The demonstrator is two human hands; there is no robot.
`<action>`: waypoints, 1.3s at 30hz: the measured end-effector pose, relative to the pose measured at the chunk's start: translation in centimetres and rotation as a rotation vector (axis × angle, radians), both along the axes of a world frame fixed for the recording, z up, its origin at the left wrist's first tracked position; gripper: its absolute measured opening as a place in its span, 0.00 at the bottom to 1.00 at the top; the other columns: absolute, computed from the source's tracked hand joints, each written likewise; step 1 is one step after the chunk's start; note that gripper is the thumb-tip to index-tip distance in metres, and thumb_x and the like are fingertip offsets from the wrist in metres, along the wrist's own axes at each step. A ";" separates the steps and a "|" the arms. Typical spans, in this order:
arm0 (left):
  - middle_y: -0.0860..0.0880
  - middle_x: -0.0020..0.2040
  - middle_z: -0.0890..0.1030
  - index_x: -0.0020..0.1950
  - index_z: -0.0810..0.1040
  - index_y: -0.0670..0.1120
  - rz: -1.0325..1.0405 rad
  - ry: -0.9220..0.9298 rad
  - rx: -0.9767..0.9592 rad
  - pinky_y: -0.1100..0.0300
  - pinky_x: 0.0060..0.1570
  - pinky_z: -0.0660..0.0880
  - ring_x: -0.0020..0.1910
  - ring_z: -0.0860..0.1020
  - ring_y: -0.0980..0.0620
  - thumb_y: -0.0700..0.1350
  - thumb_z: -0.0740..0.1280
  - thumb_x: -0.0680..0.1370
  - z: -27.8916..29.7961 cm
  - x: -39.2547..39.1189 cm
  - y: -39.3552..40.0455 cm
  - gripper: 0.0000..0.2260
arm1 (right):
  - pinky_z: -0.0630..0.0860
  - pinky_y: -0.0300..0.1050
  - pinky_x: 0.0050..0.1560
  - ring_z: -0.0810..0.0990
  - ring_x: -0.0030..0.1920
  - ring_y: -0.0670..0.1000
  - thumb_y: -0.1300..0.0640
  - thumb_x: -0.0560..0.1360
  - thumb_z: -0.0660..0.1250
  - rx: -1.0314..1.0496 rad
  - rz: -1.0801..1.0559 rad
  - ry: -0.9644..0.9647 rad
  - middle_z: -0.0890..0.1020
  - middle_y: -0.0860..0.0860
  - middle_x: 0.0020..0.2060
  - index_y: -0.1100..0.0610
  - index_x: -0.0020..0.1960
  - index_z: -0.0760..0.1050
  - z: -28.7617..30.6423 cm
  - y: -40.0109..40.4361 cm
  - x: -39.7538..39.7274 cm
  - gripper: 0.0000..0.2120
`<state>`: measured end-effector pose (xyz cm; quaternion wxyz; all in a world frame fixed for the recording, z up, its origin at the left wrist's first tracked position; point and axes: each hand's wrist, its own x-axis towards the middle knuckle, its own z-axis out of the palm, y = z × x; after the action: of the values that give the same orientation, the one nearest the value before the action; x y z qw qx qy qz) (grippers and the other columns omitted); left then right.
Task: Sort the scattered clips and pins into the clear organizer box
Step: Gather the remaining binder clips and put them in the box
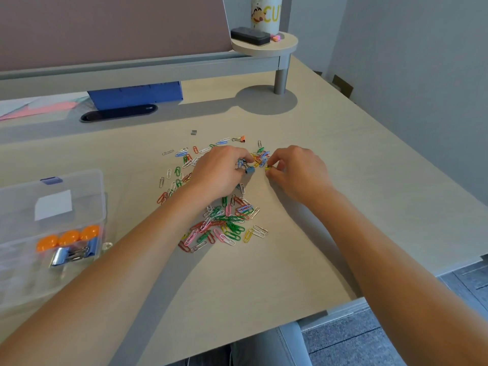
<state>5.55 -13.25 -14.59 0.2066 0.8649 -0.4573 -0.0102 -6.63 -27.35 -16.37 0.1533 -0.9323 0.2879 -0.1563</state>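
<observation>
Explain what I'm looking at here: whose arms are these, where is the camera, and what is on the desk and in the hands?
No machine here: a person wears a wide-angle camera on the head, looking down at their own bare arms. The left hand grips blue binder clips; the right hand pinches a small yellow clip in its fingers. Colourful paper clips lie scattered across the pale desk. At the left stands the clear organizer box, already holding orange round pins and some blue binder clips. An orange binder clip lies beyond the pile.
</observation>
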 end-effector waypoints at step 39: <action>0.50 0.32 0.68 0.52 0.83 0.41 0.271 1.038 -0.503 0.65 0.23 0.55 0.23 0.62 0.55 0.38 0.59 0.81 1.3 3.9 -0.9 0.12 | 0.60 0.38 0.24 0.64 0.27 0.47 0.54 0.76 0.69 1.189 -0.196 -0.489 0.71 0.51 0.33 0.59 0.43 0.79 3.8 -2.8 8.5 0.09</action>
<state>9.47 -14.12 -13.31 0.6016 0.7218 -0.1703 -0.2969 1.91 -30.16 -12.57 0.6894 -0.5953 0.3657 -0.1913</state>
